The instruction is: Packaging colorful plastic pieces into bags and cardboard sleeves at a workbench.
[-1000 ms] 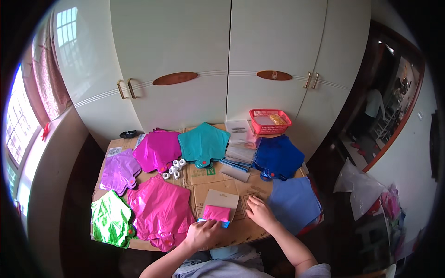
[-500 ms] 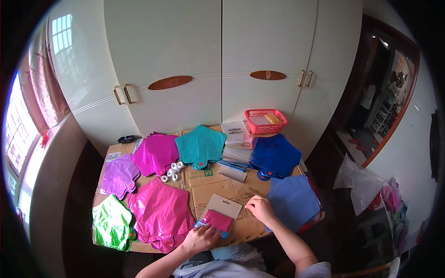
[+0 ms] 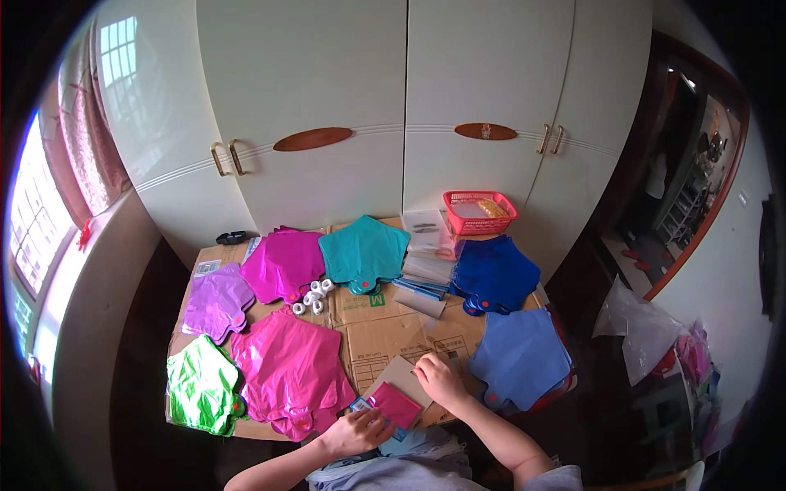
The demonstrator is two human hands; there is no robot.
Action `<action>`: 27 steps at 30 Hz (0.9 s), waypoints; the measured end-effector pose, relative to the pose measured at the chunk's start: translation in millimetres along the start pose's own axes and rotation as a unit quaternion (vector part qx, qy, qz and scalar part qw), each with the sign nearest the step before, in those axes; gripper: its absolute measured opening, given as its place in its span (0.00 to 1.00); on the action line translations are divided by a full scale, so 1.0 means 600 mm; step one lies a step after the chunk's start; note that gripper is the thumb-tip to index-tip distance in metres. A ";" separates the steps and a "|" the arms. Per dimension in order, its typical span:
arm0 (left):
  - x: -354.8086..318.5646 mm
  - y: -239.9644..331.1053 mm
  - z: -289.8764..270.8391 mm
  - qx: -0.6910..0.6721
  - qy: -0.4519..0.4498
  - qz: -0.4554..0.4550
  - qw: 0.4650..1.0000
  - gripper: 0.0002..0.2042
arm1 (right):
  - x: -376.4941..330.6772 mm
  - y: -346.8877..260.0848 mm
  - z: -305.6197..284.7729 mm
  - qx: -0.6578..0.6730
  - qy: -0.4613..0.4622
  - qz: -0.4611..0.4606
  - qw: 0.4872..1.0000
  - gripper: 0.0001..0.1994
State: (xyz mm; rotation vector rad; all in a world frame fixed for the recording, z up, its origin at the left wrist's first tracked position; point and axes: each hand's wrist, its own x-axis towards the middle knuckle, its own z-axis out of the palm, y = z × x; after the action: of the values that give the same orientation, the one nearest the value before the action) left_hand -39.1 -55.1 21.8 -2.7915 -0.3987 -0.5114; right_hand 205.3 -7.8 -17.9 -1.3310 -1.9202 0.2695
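A grey card (image 3: 399, 371) lies at the table's near edge, tilted, with a folded pink foil piece (image 3: 398, 405) on it and a blue printed strip at its lower end. My left hand (image 3: 358, 431) is closed at the card's lower left, fingers curled against the foil and the blue strip. Over the card's upper right edge, my right hand (image 3: 440, 379) has its fingertips pinched together; what they hold, if anything, is too small to make out. Left of the card lies a stack of flat pink foil balloons (image 3: 293, 368).
Around the table's cardboard cover (image 3: 368, 331) lie flat foil balloons: green (image 3: 201, 385), lilac (image 3: 217, 303), magenta (image 3: 282, 263), teal (image 3: 363, 252), dark blue (image 3: 495, 274), light blue (image 3: 521, 356). Small white rolls (image 3: 313, 296), grey cards (image 3: 420, 303) and a red basket (image 3: 481, 213) are behind.
My right hand has moved left, from beside the card to over its upper edge. My left hand has shifted slightly down the card. The whole view has shifted a little.
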 end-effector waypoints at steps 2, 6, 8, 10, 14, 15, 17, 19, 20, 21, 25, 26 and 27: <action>-0.006 0.002 -0.002 0.000 0.003 -0.008 1.000 0.15 | -0.004 -0.013 0.003 -0.032 -0.009 -0.017 0.999 0.05; -0.007 0.006 -0.003 0.013 0.000 -0.017 1.000 0.15 | -0.010 -0.027 0.010 -0.046 -0.026 -0.043 0.998 0.05; -0.007 0.007 0.003 0.020 0.004 -0.022 1.000 0.15 | -0.013 -0.030 0.013 -0.048 -0.034 -0.064 0.996 0.04; -0.005 0.012 0.004 0.028 0.001 -0.033 0.999 0.16 | -0.016 -0.041 0.013 -0.063 -0.044 -0.066 0.995 0.04; 0.001 0.016 0.014 0.036 0.002 -0.050 0.998 0.17 | -0.016 -0.051 0.017 -0.101 -0.054 -0.093 0.989 0.05; 0.003 0.016 0.017 0.035 0.003 -0.053 0.998 0.17 | -0.015 -0.051 0.017 -0.097 -0.061 -0.088 0.989 0.05; 0.008 0.015 0.021 0.035 0.006 -0.057 0.998 0.17 | -0.014 -0.049 0.015 -0.091 -0.072 -0.079 0.990 0.05; 0.014 0.016 0.030 0.035 0.010 -0.059 0.998 0.17 | -0.013 -0.045 0.017 -0.100 -0.063 -0.090 0.989 0.04; 0.017 0.016 0.032 0.034 0.011 -0.059 0.998 0.17 | -0.012 -0.045 0.017 -0.104 -0.058 -0.094 0.988 0.04; 0.020 0.016 0.034 0.030 0.009 -0.061 0.998 0.17 | -0.012 -0.044 0.017 -0.112 -0.053 -0.099 0.987 0.04; 0.024 0.016 0.037 0.021 0.002 -0.068 0.997 0.17 | -0.005 -0.042 0.014 -0.139 -0.048 -0.114 0.982 0.04; 0.023 0.017 0.037 0.021 0.001 -0.068 0.997 0.17 | -0.004 -0.041 0.014 -0.146 -0.051 -0.117 0.981 0.05; 0.023 0.017 0.036 0.021 -0.002 -0.068 0.997 0.17 | -0.004 -0.042 0.015 -0.155 -0.049 -0.117 0.980 0.05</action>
State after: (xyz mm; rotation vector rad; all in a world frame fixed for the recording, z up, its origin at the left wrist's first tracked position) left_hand -16.9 -54.7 5.2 -2.7385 -0.5965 -0.5222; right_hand 181.7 -18.5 -10.7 -1.2869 -2.2495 -0.0883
